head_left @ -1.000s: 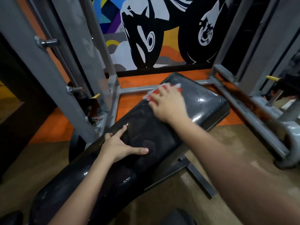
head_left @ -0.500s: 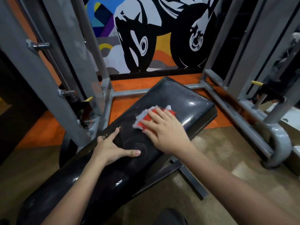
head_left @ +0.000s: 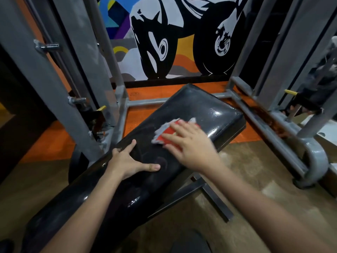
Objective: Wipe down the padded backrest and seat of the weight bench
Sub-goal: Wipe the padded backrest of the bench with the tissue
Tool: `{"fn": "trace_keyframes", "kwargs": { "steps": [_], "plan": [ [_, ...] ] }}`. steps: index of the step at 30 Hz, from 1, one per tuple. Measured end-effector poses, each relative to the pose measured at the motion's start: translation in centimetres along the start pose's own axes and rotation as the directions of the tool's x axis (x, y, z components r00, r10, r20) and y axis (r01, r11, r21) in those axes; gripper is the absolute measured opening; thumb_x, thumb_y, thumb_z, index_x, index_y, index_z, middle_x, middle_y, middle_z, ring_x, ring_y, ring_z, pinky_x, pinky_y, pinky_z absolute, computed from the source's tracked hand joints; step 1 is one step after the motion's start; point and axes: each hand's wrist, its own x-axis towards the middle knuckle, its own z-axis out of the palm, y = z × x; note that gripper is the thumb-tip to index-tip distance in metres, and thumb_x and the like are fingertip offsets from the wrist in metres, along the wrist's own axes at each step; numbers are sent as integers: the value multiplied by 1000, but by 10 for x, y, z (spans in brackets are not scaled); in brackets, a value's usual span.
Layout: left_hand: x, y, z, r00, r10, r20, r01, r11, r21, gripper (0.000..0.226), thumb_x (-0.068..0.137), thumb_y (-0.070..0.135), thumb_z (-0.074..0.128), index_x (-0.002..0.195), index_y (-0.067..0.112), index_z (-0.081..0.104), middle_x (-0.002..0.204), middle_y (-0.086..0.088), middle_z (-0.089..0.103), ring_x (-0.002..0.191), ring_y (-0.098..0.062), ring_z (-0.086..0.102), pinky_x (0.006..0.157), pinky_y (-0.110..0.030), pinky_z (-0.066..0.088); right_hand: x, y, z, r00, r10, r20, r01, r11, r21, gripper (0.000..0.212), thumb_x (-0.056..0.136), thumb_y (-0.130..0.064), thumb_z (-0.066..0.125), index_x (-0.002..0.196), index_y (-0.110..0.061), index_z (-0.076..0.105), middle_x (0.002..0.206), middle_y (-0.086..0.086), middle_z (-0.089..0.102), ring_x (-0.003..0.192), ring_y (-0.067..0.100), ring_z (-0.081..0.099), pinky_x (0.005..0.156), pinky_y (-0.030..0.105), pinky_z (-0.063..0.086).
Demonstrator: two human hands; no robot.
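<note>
Right fingers [head_left: 176,127]: straight and spread, pressing flat on the cloth, gripping nothing; motion blur softens their outlines.
Right hand [head_left: 191,145]: palm down over the near half of the cloth, its forearm running off the lower right corner.
Cloth [head_left: 165,133]: red with pale grey edges, lying on the black pad; only its far and left edges show, the rest is hidden under the hand.
Left fingers [head_left: 130,146]: extended and splayed, the thumb pointing right across the pad, the outer fingers lost over the pad's left edge; nothing is grasped.
Left hand [head_left: 127,161]: resting flat on the pad, just beside the right hand but apart from it.
Weight bench pad [head_left: 209,110]: glossy black, slanting from lower left to upper right; its near end is cut off by the bottom edge, and whether seat and backrest are separate pads is hard to make out.
Bench frame [head_left: 209,196]: dark bars beneath, mostly hidden by the pad.
Grey rack [head_left: 313,157]: uprights on both sides, tops cut off.
Mural [head_left: 182,33]: black-and-white figure, only partly in view.
</note>
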Motion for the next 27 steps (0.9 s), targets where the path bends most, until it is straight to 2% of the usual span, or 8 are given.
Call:
{"fn": "trace_keyframes", "kwargs": {
  "steps": [5, 7, 10, 12, 17, 21, 24, 27],
  "plan": [
    [1, 4, 2, 1000, 2, -27, -2, 1000, -11, 151, 18, 75, 86, 152, 46, 24, 160, -9, 19, 145, -29, 33, 118, -42, 32, 49, 36, -9, 902, 406, -145, -423, 898, -117, 43, 98, -50, 41, 132, -34, 63, 149, 6, 52, 143, 31, 38, 120, 50, 24],
    [4, 1, 3, 998, 28, -57, -29, 999, -14, 158, 9, 80, 83, 152, 43, 27, 160, -9, 24, 144, -25, 35, 118, -40, 33, 49, -7, 7, 920, 369, -135, -382, 920, -88, 39, 95, -43, 47, 128, -31, 65, 146, 10, 54, 143, 36, 36, 119, 53, 24],
    [5, -7, 8, 996, 54, -72, -55, 998, -13, 160, 7, 84, 79, 152, 40, 28, 159, -12, 26, 144, -23, 35, 117, -40, 35, -2, -50, 21, 982, 158, -107, -160, 987, -8, 36, 97, -43, 50, 127, -30, 66, 148, 9, 53, 144, 33, 36, 120, 49, 23],
    [4, -8, 8, 997, 56, -61, -57, 998, -19, 158, 8, 84, 79, 152, 42, 28, 160, -13, 23, 145, -25, 32, 117, -41, 34, -29, -37, 19, 968, 188, -166, -182, 982, 51, 38, 99, -47, 51, 131, -32, 65, 153, 6, 49, 147, 29, 36, 122, 48, 23],
    [5, -2, 1, 999, 51, -11, -51, 999, -1, 154, 16, 77, 85, 153, 40, 26, 160, -10, 24, 143, -26, 36, 116, -40, 34, -29, 13, 11, 812, 469, -347, -427, 883, 196, 38, 98, -45, 59, 133, -32, 65, 159, 7, 39, 151, 27, 27, 125, 49, 11],
    [13, 19, -3, 950, 302, 86, -312, 937, 156, 147, 19, 81, 80, 152, 44, 27, 159, -8, 27, 146, -20, 29, 120, -36, 27, -6, 35, 6, 725, 559, -402, -502, 829, 248, 36, 96, -42, 59, 129, -30, 68, 157, 10, 42, 150, 30, 29, 125, 47, 4],
    [9, 64, 1, 930, 341, 140, -352, 934, 60, 114, 44, 67, 87, 145, 50, 38, 161, -3, 23, 148, -16, 24, 121, -32, 21, 8, 52, -5, 688, 606, -398, -564, 793, 232, 35, 95, -43, 58, 126, -32, 70, 154, 10, 46, 147, 30, 34, 123, 50, 7],
    [11, 88, 13, 922, 366, 122, -379, 920, 102, 118, 43, 81, 78, 147, 53, 29, 158, -7, 25, 147, -21, 28, 121, -37, 24, 23, 74, -18, 576, 729, -370, -653, 682, 329, 36, 92, -45, 57, 122, -31, 73, 151, 9, 50, 141, 31, 40, 120, 52, 20]
  ]
}}
